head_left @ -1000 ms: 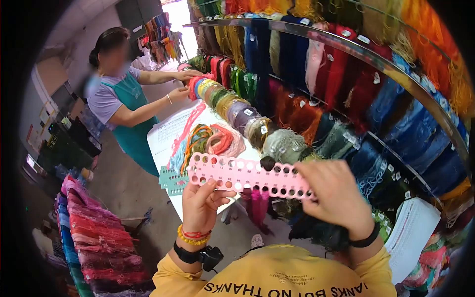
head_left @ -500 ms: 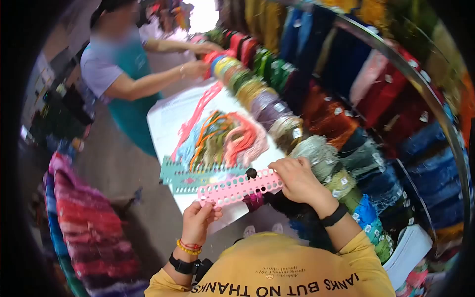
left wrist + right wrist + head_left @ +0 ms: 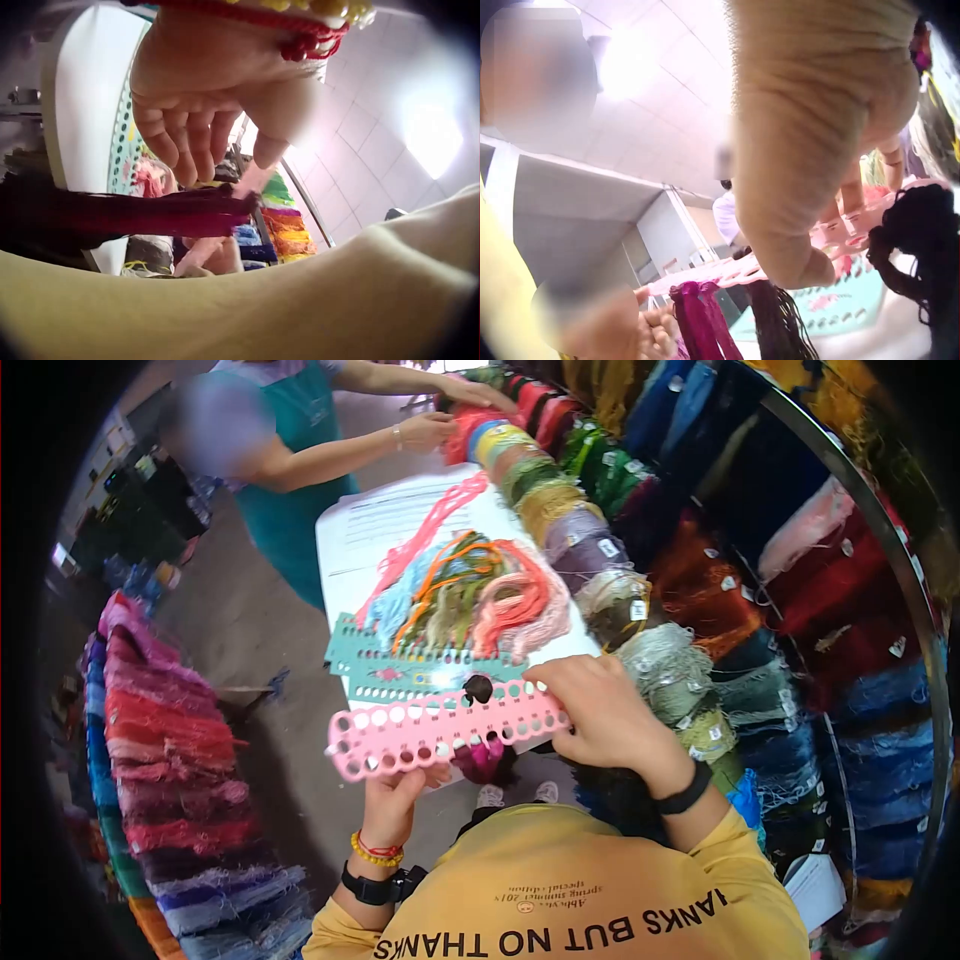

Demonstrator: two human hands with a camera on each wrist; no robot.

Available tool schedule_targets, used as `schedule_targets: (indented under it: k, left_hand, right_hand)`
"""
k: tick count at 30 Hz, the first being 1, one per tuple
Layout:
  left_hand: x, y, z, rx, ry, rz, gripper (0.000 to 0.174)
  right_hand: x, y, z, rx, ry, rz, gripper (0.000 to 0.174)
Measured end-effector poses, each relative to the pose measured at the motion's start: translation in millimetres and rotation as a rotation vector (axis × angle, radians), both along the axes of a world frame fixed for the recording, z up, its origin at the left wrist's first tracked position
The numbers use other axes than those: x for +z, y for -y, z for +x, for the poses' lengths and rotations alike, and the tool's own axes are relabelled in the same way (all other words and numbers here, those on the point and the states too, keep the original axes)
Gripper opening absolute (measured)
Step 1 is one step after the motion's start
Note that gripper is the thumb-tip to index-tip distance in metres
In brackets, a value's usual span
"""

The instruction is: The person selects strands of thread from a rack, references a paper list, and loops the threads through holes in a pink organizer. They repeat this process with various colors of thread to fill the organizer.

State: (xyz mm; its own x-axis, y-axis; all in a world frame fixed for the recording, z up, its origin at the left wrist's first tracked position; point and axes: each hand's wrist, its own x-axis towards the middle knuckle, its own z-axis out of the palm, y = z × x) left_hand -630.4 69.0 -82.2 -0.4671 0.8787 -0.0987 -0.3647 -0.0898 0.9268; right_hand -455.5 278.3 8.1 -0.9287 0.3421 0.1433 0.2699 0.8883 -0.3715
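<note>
A long pink thread holder (image 3: 440, 732) with rows of round holes and printed numbers spans the space between my hands. My right hand (image 3: 610, 710) grips its right end, thumb on the near side and fingers over the far side. At its lower edge toward the left, my left hand (image 3: 395, 800) holds it between thumb and curled fingers, partly covered by the holder. Magenta thread (image 3: 697, 319) and dark brown thread (image 3: 776, 315) hang from its holes. A black tuft (image 3: 478, 688) stands at its upper edge.
Beyond the holder, a white table (image 3: 345, 520) bears green perforated cards (image 3: 400, 670) strung with colourful skeins (image 3: 450, 595). A thick roll of labelled threads (image 3: 560, 520) runs along its right side. Another person (image 3: 300, 450) handles red thread behind. Hanging skeins (image 3: 170, 730) stand left.
The view has turned and tipped downward. The pink holder has come nearer my body and lower, its left end swinging leftward. Both hands stay on it, the left now further underneath.
</note>
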Motion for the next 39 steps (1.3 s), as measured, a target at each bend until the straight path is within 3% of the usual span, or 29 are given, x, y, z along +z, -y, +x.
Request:
schedule_targets:
  k: [1, 4, 5, 8, 10, 12, 14, 16, 17, 18, 22, 25, 30, 34, 36, 39]
  left_hand:
    - [9.0, -5.3, 4.2, -0.037, 0.025, 0.004, 0.025]
    - [21.3, -28.3, 7.7, -0.281, -0.311, 0.010, 0.026]
    - [44.3, -40.1, 9.3, -0.429, -0.444, 0.064, 0.032]
    - [61.9, -74.6, 22.4, -0.715, -0.108, 0.206, 0.034]
    - [73.4, -97.4, 35.8, -0.865, -0.168, 0.244, 0.034]
    - [79.8, -118.1, 52.7, -1.010, -0.217, 0.251, 0.036]
    - [74.0, -129.3, 70.2, -1.103, -0.208, 0.232, 0.034]
    - [54.7, -133.9, 84.0, -1.184, -0.202, 0.166, 0.032]
    - [40.5, -135.3, 88.4, -1.228, -0.199, 0.123, 0.030]
    - [30.7, -138.0, 90.7, -1.244, -0.235, 0.086, 0.030]
    - [-15.3, -145.6, 85.0, -1.208, -0.332, -0.021, 0.027]
    - [-17.7, -154.3, 81.9, -1.075, -0.326, -0.059, 0.026]
    - [-9.7, -161.3, 83.7, -1.034, -0.260, -0.102, 0.026]
    - [14.9, -172.3, 72.1, -1.003, -0.302, -0.083, 0.025]
    - [33.8, -187.7, 64.3, -0.923, -0.357, 0.030, 0.023]
    - [101.0, -218.6, 52.1, -0.716, -0.571, 0.212, 0.020]
  right_hand:
    - [20.0, 0.1, 10.3, -0.016, -0.064, 0.017, 0.054]
    - [85.7, 2.9, 52.1, -0.100, -0.245, 0.162, 0.051]
    - [108.8, 7.8, 70.6, -0.191, -0.257, 0.101, 0.051]
    - [167.6, 33.5, 120.9, -0.485, -0.358, 0.218, 0.053]
    - [195.2, 40.4, 156.1, -0.589, -0.403, 0.464, 0.056]
    - [210.5, 42.7, 184.9, -0.668, -0.434, 0.488, 0.062]
    - [212.7, 49.4, 206.8, -0.758, -0.251, 0.420, 0.061]
    - [176.8, 43.5, 214.8, -0.798, -0.308, 0.245, 0.056]
    - [161.2, 39.8, 216.3, -0.760, -0.121, 0.338, 0.055]
    - [143.0, 32.6, 216.2, -0.714, 0.071, 0.419, 0.055]
    - [24.6, -6.2, 222.0, -0.766, 0.233, 0.148, 0.056]
    - [11.4, -13.1, 218.0, -0.839, 0.287, -0.017, 0.058]
    - [34.7, -9.9, 214.4, -0.748, 0.313, 0.098, 0.064]
    - [90.2, -17.8, 188.7, -0.644, 0.020, 0.126, 0.043]
    - [114.6, -34.4, 164.5, -0.527, -0.325, 0.215, 0.024]
    - [140.5, -75.5, 122.1, -0.567, -0.565, -0.086, 0.018]
